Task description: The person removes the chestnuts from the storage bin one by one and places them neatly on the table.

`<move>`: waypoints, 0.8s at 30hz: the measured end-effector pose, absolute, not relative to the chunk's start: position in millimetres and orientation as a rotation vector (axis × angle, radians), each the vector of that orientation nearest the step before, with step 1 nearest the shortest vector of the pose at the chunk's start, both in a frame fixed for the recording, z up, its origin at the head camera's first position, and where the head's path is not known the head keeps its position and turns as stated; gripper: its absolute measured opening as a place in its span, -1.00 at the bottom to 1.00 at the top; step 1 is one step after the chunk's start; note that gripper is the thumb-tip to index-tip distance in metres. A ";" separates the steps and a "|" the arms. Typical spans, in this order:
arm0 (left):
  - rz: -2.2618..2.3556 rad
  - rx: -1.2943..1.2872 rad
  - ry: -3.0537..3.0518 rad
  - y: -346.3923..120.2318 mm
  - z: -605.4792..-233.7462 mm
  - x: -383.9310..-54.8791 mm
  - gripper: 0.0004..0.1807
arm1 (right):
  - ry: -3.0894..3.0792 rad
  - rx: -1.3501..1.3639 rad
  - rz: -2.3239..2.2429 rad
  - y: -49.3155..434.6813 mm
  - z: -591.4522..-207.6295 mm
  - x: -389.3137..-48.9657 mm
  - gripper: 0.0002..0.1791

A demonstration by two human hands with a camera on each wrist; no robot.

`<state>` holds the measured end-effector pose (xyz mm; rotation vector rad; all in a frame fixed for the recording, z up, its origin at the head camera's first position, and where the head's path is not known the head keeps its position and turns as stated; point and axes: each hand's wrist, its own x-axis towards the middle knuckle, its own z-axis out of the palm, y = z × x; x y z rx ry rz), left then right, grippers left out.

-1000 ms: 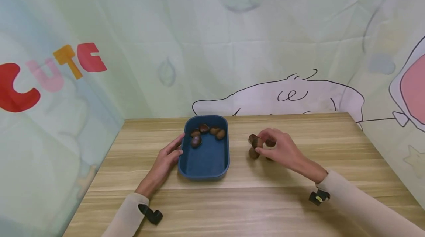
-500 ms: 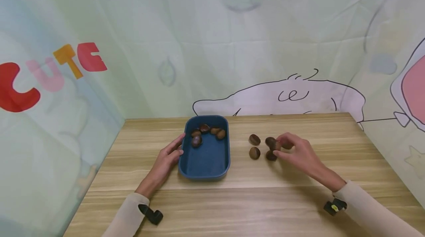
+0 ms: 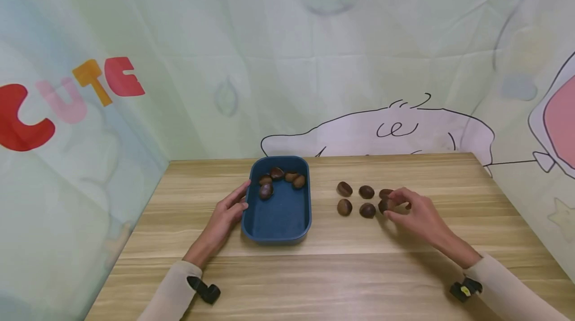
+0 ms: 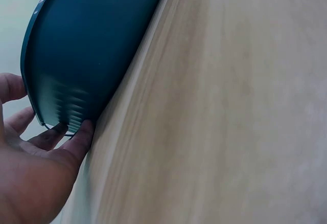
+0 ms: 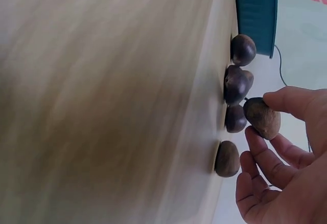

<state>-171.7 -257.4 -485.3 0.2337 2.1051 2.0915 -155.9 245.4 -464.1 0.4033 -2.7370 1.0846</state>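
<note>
Between the thumb and fingertips of my right hand (image 3: 418, 217), a brown chestnut (image 5: 261, 117) is pinched close over the table, at the right end of a small group. Beside it, a back row has a left chestnut (image 3: 344, 189), a middle one and a right one partly hidden by my fingers. Two more, one of them a two-toned chestnut (image 3: 344, 207), lie in front. My left hand (image 3: 224, 215) rests its extended fingers against the left wall of a blue rectangular box (image 3: 279, 223). Several chestnuts (image 3: 266, 191) lie toward the far end inside it.
The wood-grain table (image 3: 323, 281) ends at a printed curtain (image 3: 287, 86) at the back and sides. A black camera is strapped to each wrist. Bare tabletop separates the box from the chestnuts on the right.
My right hand has moved right across the group with a chestnut, from the left pair to the right end, uncovering the chestnuts it had hidden. The left hand and box have stayed put.
</note>
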 end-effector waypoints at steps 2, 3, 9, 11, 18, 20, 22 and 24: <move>2.088 0.233 2.109 -257.5 -485.2 -171.3 -0.30 | -2.757 0.384 1.084 248.0 -465.9 -154.9 -0.63; 2.086 0.233 2.109 -257.5 -485.1 -171.2 -0.30 | -2.767 0.373 1.084 249.1 -466.7 -154.3 -0.63; 2.084 0.222 2.109 -258.2 -484.9 -170.8 -0.30 | -2.789 0.363 1.114 252.7 -470.0 -152.1 -0.63; 2.084 0.217 2.111 -258.3 -484.7 -170.7 -0.30 | -2.791 0.367 1.124 253.7 -471.4 -152.5 -0.62; 2.086 0.230 2.115 -257.5 -484.0 -170.4 -0.30 | -2.828 0.359 1.079 259.5 -476.0 -158.4 -0.66; 2.087 0.232 2.117 -257.3 -484.0 -170.4 -0.30 | -2.836 0.361 1.056 261.1 -475.5 -160.1 -0.66; 2.090 0.234 2.113 -257.2 -483.9 -170.7 -0.30 | -2.841 0.359 1.045 262.3 -473.7 -161.4 -0.67; 2.094 0.235 2.107 -257.2 -484.1 -171.0 -0.30 | -2.840 0.351 1.032 263.4 -470.8 -163.2 -0.70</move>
